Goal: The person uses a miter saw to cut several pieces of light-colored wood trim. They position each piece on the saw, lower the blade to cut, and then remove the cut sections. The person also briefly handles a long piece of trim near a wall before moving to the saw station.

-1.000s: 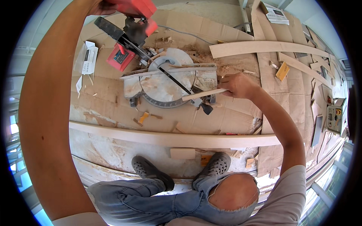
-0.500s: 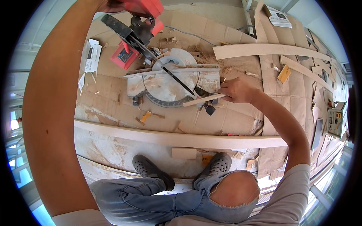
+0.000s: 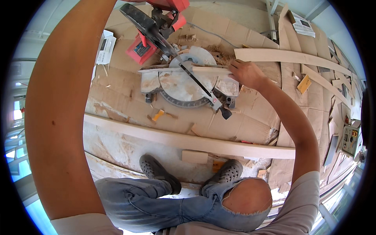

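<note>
Cardboard sheets [image 3: 250, 121] cover the floor, dusted with sawdust and offcuts, and on them sits a miter saw [image 3: 184, 84] with its round grey table and its red head [image 3: 164, 11] tipped up and back. From where I stand, the person's right hand [image 3: 244, 72] lies flat, fingers spread, pressing a short strip of wood [image 3: 211, 69] against the saw's back rail, just right of the blade slot. The left arm reaches up to the red head; the left hand itself runs out of the top of the view, so I cannot tell how it grips.

To my eye the cut is being lined up. Done well, the strip should sit tight along the rail with no chip under it, and the pressing fingers should keep well off the slot line before the head comes down.

Further out, a long pale plank [image 3: 188, 139] lies across the floor between the saw and the person's grey shoes [image 3: 156, 170], and more curved strips [image 3: 293, 56] rest to the right.
</note>
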`<state>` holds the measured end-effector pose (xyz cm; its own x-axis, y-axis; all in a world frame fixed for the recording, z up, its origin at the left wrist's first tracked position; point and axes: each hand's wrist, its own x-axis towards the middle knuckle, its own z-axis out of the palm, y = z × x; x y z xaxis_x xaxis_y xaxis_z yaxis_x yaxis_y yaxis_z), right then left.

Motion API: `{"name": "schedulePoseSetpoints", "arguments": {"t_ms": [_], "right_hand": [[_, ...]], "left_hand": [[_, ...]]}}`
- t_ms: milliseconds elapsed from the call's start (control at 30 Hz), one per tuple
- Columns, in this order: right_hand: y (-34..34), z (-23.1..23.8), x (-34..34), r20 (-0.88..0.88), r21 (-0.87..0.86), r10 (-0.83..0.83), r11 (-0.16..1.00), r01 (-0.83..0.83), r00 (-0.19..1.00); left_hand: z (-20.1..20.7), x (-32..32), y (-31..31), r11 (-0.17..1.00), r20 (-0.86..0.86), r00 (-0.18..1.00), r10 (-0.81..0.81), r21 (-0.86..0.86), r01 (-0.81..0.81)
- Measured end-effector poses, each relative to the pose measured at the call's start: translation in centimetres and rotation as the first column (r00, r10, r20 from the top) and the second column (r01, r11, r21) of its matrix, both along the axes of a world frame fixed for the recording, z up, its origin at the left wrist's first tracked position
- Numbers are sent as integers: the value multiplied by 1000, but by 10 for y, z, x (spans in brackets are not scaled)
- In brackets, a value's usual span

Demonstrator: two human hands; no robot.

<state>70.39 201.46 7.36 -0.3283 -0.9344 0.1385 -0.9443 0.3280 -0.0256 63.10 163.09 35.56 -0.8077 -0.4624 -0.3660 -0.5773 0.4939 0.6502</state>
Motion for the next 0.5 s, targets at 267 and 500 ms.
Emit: {"name": "schedulePoseSetpoints", "arguments": {"t_ms": [267, 500], "right_hand": [[-15, 2, -5, -29, 46, 54, 998, -52, 998], [-24, -5, -13, 49, 49, 87, 995, -89, 995]], "left_hand": [[-1, -1, 4, 1000, -23, 1000, 12, 3, -12], [-1, 10, 17, 999, -81, 996, 37, 20, -36]]}}
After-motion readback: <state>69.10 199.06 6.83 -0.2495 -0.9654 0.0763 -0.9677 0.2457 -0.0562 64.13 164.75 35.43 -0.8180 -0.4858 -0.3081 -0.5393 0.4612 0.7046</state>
